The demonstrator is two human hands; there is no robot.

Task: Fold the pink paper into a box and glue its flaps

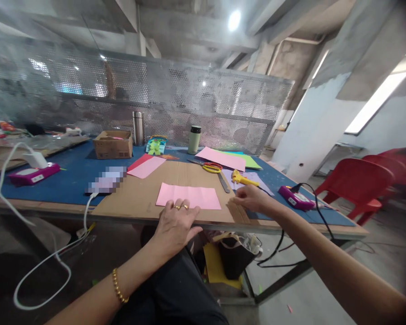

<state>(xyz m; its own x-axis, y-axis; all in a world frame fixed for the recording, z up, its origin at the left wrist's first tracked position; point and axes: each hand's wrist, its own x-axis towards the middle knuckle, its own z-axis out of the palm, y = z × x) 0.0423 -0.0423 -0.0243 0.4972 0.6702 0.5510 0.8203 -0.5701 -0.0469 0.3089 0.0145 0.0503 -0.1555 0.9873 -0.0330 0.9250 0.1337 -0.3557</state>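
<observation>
A creased pink paper sheet [192,197] lies on a brown cardboard sheet [138,198] at the table's front. My left hand [180,221] rests on the paper's lower edge, fingers lying over it and thumb apart. To the right of the paper, low over the cardboard, is my right hand [249,198] with its fingers curled together; whatever they may hold is hidden. Just behind that hand lies a yellow glue gun [243,178]. A dark flat blade-like tool [223,183] and scissors [211,168] with red and yellow handles lie further back.
Pink paper sheets [221,158] and a bottle [194,140] stand or lie behind. A cardboard box [113,145] and steel flask [138,128] are at back left. Purple power strips [296,198] with cables lie at both sides. A pixelated item [106,179] is at left.
</observation>
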